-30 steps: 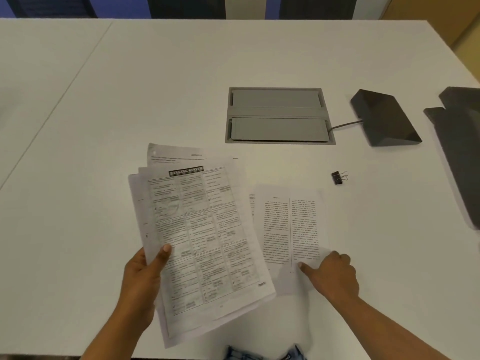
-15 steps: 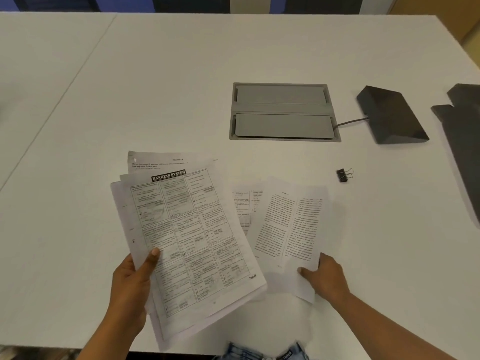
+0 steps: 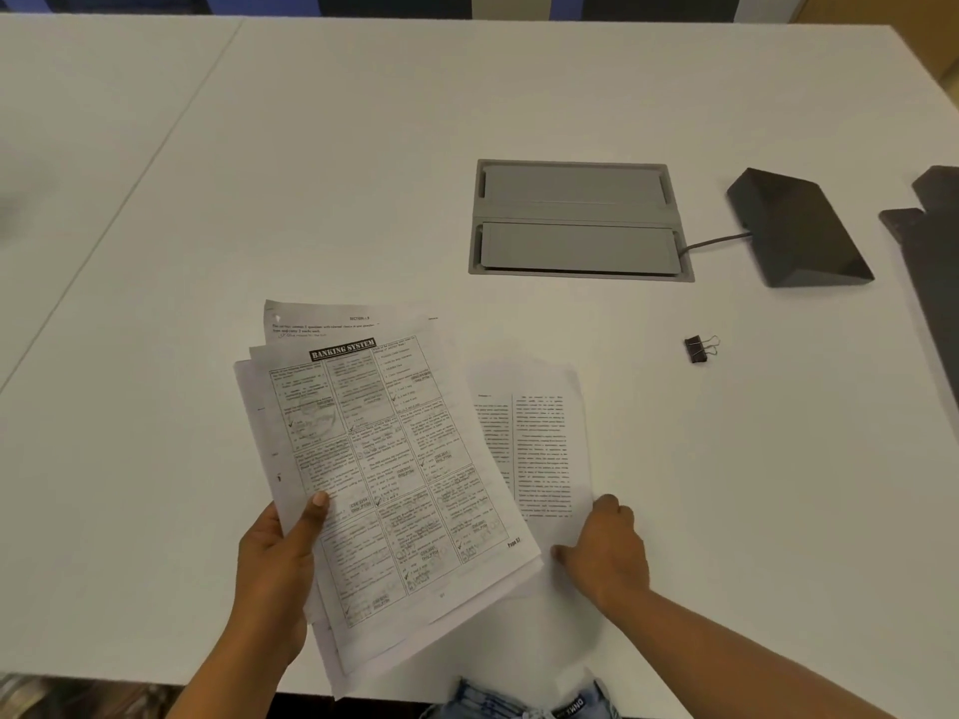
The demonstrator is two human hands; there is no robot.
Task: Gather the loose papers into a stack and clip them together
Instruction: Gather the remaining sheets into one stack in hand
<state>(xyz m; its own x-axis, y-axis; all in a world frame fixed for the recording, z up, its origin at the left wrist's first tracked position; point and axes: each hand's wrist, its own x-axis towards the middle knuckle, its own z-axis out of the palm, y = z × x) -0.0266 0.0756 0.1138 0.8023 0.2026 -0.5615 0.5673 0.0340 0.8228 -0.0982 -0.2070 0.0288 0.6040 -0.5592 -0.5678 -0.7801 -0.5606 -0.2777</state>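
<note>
papers (image 3: 384,459) between hands (clip (image 3: 698,349) apart)

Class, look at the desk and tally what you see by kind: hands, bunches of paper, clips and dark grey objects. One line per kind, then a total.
Hands: 2, left hand and right hand
Paper bunches: 2, held stack and two-column sheet
Binder clip: 1
Dark grey objects: 2, wedge and flat piece
Total: 7

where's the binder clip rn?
In the head view the binder clip lies loose on the table, right of centre: up and right of the two-column sheet, below the grey hatch and the dark wedge. Neither hand touches it.
</note>
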